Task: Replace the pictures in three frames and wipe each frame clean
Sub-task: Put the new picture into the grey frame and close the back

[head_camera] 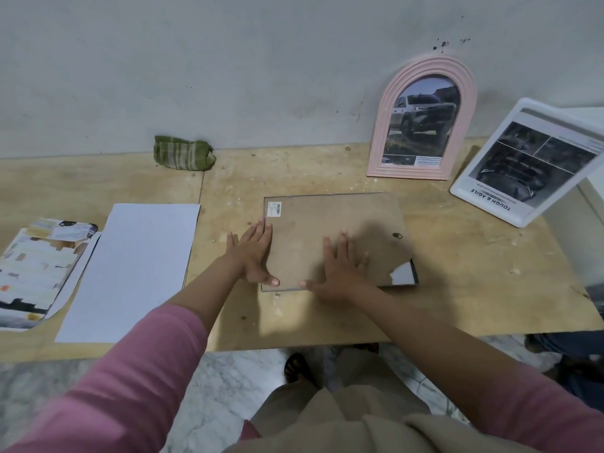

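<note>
Both hands (251, 253) (343, 266) press flat on face-down frame (327, 223).

Frame back-up (333, 237) at surface (474, 289) centre. Blank sheet (130, 269) left of it; printed pages (36, 273) further left. Cloth (183, 153) behind, against wall. Arched frame (421, 119) and tilted frame (529, 165) behind right.

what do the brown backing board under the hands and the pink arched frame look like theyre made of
The backing board looks like matte brown fibreboard or hardboard: flat, unpainted, with a torn near-right corner exposing a paler layer beneath. The pink arched frame is probably moulded plastic or painted wood; its ribbed arch has an even, dull pink finish with no grain showing, so which one is open.
</note>
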Demonstrator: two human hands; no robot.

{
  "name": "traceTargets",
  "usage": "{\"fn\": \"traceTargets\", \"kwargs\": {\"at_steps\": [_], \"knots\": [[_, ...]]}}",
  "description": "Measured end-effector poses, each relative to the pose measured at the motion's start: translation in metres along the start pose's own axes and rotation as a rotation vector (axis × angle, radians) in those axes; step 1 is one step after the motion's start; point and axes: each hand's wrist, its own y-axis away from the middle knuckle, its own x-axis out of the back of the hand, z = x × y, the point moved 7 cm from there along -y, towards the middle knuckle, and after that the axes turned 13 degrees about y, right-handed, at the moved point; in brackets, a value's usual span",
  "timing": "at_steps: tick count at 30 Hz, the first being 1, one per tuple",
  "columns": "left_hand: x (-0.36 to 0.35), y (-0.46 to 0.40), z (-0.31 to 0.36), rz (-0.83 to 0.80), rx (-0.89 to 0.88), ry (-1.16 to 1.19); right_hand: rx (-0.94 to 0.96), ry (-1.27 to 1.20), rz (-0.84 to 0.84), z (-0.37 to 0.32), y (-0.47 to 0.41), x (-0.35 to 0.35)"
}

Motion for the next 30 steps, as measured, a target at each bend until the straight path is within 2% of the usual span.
{"fn": "traceTargets", "kwargs": {"at_steps": [6,11,13,16,18,24,30], "knots": [[-0.006,0.002,0.002,-0.004,0.025,0.049,-0.101,-0.104,-0.086,-0.004,-0.007,-0.005],[-0.006,0.003,0.003,0.002,0.036,0.062,-0.167,-0.1,-0.133,-0.016,-0.013,0.0],[-0.005,0.005,-0.001,0.035,0.017,0.049,-0.104,-0.061,-0.111,-0.024,-0.017,0.003],[-0.01,0.013,-0.006,0.097,-0.044,-0.047,0.145,0.086,-0.046,-0.041,-0.022,0.007],[-0.017,0.02,-0.007,0.125,-0.078,-0.103,0.239,0.159,-0.003,-0.044,-0.024,0.008],[-0.018,0.022,-0.002,0.1,-0.087,-0.273,0.267,0.239,0.051,-0.043,-0.027,0.003],[-0.021,0.024,0.003,0.075,-0.068,-0.343,0.306,0.22,-0.03,-0.044,-0.032,0.005]]}}
